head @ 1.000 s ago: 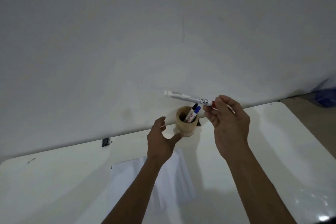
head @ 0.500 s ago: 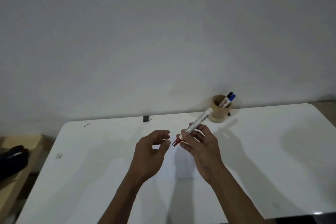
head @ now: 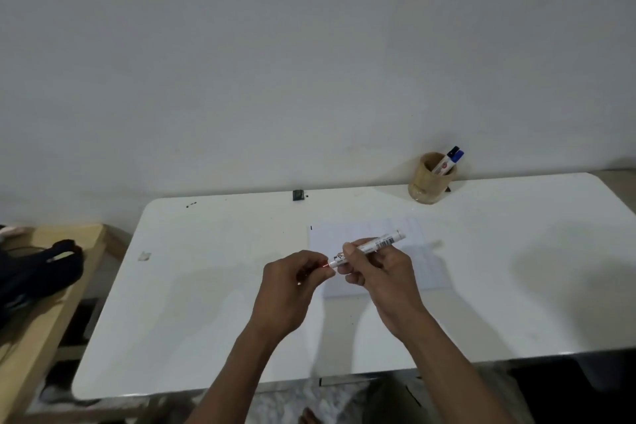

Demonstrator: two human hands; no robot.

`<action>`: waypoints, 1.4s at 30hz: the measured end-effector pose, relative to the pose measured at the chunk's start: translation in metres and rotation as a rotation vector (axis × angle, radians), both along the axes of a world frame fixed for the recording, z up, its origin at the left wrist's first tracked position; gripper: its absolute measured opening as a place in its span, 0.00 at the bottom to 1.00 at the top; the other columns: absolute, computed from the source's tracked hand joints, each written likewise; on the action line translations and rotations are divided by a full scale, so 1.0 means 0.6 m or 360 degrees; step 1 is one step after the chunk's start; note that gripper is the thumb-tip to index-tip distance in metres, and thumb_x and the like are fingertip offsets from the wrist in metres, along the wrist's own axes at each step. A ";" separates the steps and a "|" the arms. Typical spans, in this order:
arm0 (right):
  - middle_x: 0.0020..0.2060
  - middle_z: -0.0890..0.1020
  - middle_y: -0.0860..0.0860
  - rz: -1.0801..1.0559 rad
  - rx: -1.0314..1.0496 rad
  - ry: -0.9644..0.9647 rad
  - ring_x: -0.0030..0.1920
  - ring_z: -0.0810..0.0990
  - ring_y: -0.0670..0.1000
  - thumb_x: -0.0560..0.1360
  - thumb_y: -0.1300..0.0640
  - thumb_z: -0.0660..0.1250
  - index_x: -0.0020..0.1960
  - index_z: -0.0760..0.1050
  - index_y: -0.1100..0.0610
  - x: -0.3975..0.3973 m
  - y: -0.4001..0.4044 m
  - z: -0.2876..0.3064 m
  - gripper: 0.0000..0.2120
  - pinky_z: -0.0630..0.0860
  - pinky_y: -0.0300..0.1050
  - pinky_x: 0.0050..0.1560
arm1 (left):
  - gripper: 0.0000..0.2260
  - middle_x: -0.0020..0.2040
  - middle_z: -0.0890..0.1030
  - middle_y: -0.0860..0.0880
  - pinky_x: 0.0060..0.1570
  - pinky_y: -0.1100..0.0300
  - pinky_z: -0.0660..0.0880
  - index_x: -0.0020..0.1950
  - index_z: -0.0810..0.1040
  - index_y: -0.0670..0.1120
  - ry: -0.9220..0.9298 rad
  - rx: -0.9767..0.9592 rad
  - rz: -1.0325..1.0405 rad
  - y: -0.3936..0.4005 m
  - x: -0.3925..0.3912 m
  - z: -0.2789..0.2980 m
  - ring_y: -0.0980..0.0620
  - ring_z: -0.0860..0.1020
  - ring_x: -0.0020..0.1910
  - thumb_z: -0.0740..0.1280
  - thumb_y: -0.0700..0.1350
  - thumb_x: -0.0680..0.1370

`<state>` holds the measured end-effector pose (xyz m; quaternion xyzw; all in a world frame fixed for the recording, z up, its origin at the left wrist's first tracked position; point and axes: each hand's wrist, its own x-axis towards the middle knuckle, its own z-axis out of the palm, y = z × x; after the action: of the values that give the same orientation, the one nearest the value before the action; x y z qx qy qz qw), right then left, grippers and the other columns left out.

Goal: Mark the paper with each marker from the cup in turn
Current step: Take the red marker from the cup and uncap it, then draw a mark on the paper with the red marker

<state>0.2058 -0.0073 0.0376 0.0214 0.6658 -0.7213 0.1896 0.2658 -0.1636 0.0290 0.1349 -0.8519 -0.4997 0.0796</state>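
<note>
My right hand (head: 378,268) grips a white marker (head: 375,245) by its barrel, slanted up to the right above the white paper (head: 423,251). My left hand (head: 296,277) is closed around the marker's red cap end; only a sliver of red shows between the fingers. A tan cup (head: 428,182) stands at the table's far edge against the wall. Two more markers lean in it, one with a black cap (head: 452,150) and one with a blue cap (head: 458,155).
The white table (head: 206,303) runs from a wooden bench (head: 38,303) on the left, which bears a dark bundle (head: 34,272). A small black object (head: 298,195) sits at the table's far edge. A scrap (head: 144,255) lies at the left.
The view dropped from the wall to the table. My right hand brought the marker down from the cup to above the paper, and my left hand closed on its red end.
</note>
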 end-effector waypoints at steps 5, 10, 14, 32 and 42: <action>0.42 0.88 0.59 0.0032 0.0004 0.0019 0.44 0.87 0.57 0.78 0.59 0.72 0.48 0.81 0.62 -0.015 0.007 -0.014 0.06 0.82 0.46 0.47 | 0.04 0.36 0.85 0.52 0.38 0.64 0.79 0.46 0.86 0.47 -0.0079 0.0102 -0.0065 -0.001 -0.010 -0.009 0.57 0.80 0.32 0.71 0.43 0.77; 0.42 0.88 0.58 -0.0126 -0.0100 -0.0042 0.43 0.86 0.57 0.77 0.61 0.71 0.49 0.81 0.63 -0.067 0.017 -0.027 0.04 0.82 0.49 0.48 | 0.04 0.38 0.86 0.50 0.40 0.62 0.79 0.45 0.86 0.46 -0.0174 0.0024 0.0085 -0.034 -0.037 -0.026 0.54 0.81 0.34 0.72 0.44 0.76; 0.42 0.87 0.59 -0.0132 -0.0135 -0.0080 0.43 0.85 0.57 0.78 0.61 0.71 0.50 0.80 0.64 -0.105 0.010 -0.035 0.06 0.81 0.50 0.48 | 0.08 0.50 0.85 0.44 0.53 0.55 0.77 0.56 0.83 0.42 -0.0245 -0.0266 0.0251 -0.069 -0.082 -0.052 0.46 0.82 0.49 0.69 0.43 0.79; 0.39 0.87 0.56 -0.0155 -0.0072 -0.0258 0.39 0.84 0.54 0.77 0.61 0.72 0.48 0.79 0.61 -0.183 -0.008 -0.092 0.03 0.83 0.48 0.45 | 0.06 0.52 0.79 0.39 0.47 0.55 0.70 0.52 0.80 0.39 -0.0709 -0.0442 0.0401 -0.147 -0.249 -0.163 0.42 0.77 0.48 0.68 0.40 0.78; 0.36 0.85 0.56 -0.0067 0.0031 -0.0080 0.36 0.86 0.52 0.69 0.68 0.79 0.42 0.76 0.60 -0.211 -0.042 -0.110 0.12 0.83 0.47 0.38 | 0.15 0.59 0.80 0.47 0.54 0.49 0.76 0.62 0.75 0.49 -0.0264 -0.0771 0.0321 -0.071 -0.144 -0.153 0.44 0.77 0.58 0.62 0.54 0.79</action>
<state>0.0791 -0.0326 -0.0283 0.0556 0.6672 -0.7179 0.1908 0.1792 -0.2062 -0.0629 0.2364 -0.9325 -0.2582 0.0887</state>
